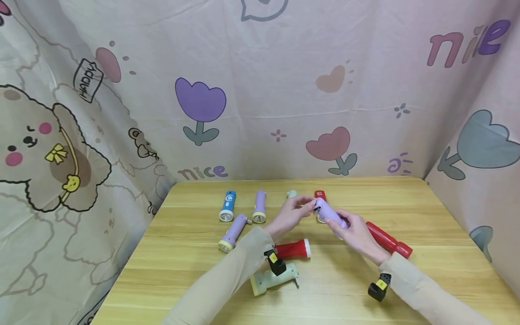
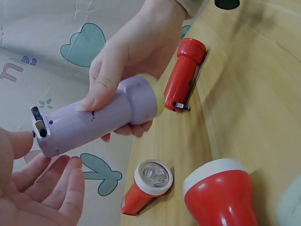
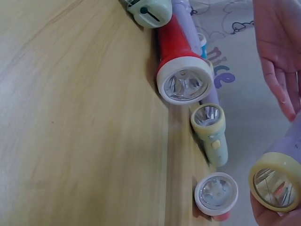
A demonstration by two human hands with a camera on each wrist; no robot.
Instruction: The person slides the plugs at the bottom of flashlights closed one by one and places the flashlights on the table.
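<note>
My right hand (image 1: 355,232) grips a light purple flashlight (image 1: 330,214) around its body, thumb on top, and holds it up over the table. Its cream-rimmed lens end points toward my right wrist. At the tail end, a small plug (image 2: 40,123) with metal prongs stands out from the casing. My left hand (image 1: 289,217) is at that tail; in the left wrist view its thumb (image 2: 18,143) meets the plug's side while the other fingers extend loosely below the casing. Directly behind the held flashlight is a small red flashlight (image 1: 320,194), partly covered by it.
Nearby on the wooden table (image 1: 170,271) lie a long red flashlight (image 1: 387,239), a white-rimmed red flashlight (image 1: 293,249) and a pale green flashlight (image 1: 277,277) with its plug out. Toward the back left are a blue flashlight (image 1: 228,204) and two purple ones. A printed curtain (image 1: 260,149) hangs behind.
</note>
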